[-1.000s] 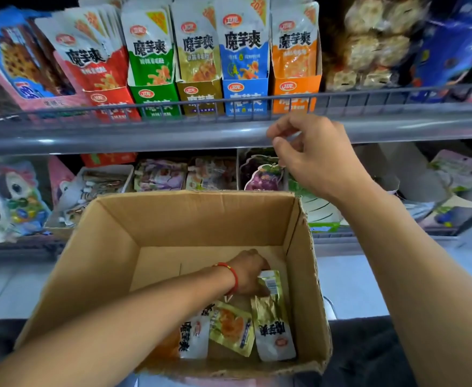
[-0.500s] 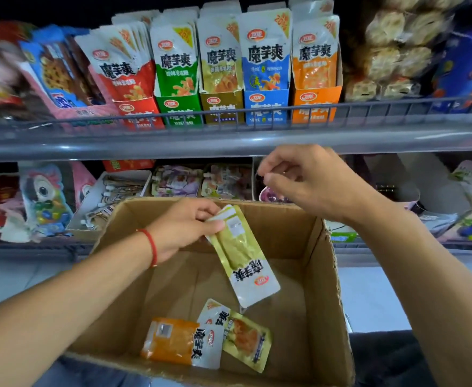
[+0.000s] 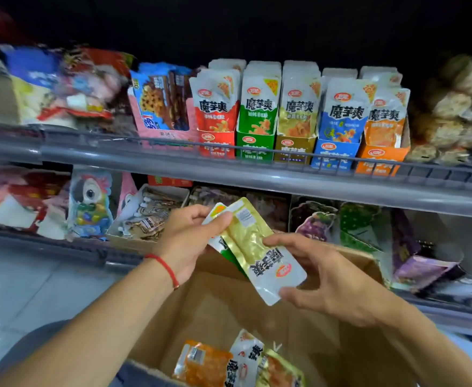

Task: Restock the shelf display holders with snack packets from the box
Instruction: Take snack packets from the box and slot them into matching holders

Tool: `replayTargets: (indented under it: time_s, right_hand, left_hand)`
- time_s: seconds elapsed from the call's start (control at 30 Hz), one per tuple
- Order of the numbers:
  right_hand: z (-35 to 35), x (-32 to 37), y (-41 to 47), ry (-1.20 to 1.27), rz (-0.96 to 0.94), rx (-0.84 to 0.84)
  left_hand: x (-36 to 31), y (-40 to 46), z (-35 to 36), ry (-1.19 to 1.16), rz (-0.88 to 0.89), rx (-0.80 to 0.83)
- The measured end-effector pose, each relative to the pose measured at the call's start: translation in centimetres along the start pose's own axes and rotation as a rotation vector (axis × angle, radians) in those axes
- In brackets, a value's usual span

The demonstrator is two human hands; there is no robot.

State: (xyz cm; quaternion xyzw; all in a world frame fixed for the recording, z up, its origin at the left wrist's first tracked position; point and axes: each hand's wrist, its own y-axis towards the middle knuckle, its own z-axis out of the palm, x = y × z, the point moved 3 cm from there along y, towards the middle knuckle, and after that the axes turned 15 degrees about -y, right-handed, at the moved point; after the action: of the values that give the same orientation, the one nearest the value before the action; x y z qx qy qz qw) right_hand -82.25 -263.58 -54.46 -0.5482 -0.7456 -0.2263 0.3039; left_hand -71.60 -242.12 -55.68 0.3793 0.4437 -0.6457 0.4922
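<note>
1. Packet [image 3: 260, 250], centre of frame: glossy gold foil with a white end, crinkled.
2. Box [image 3: 220, 305], lower centre: matt brown cardboard.
3. Shelf rail [image 3: 257, 177], across the middle: smooth grey, slight sheen.
4. Holders [image 3: 293, 148], upper right: printed card.
5. Wrist cord [image 3: 163, 265], left of centre: red thread.

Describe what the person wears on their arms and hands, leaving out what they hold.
Both forearms are bare, with no sleeves in view and no gloves. The left hand has a thin red string bracelet around its wrist. The right hand shows no bracelet, watch or ring that I can see.
</note>
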Motion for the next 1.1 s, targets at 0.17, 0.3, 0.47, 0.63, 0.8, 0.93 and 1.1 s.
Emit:
replayTargets:
  time_s: [0.17, 0.3, 0.47, 0.63, 0.8, 0.93, 1.1]
  right_hand:
    - [1.3, 1.2, -0.4, -0.107, -0.052, -0.017]
    - [0.2, 2.2, 0.7, -0.248, -0.092, -0.477]
    - [-4.9, 2.1, 3.1, -0.031, 0.151, -0.697]
    - [-9.3, 3.0, 4.7, -0.134, 0.196, -0.681]
    - [-16.6, 6.0, 7.5, -0.470, 0.127, -0.858]
    - [-20.6, 8.3, 10.1, -0.569, 0.109, -0.953]
    - [-21.3, 7.0, 14.2, -0.790, 0.233, -0.735]
  left_hand:
    - [0.0, 0.9, -1.5, 0.032, 0.041, -0.035]
    - [-0.1, 1.5, -2.0, 0.004, 0.038, -0.035]
    - [-1.7, 1.9, -2.7, -0.017, 0.158, -0.093]
    - [-2.5, 1.3, -2.7, -0.001, 0.230, -0.059]
    - [-2.7, 1.4, -2.6, -0.005, 0.238, -0.065]
    - [-2.7, 1.8, -2.5, -0.025, 0.239, -0.063]
    - [-2.9, 2.3, -2.3, 0.035, 0.265, -0.028]
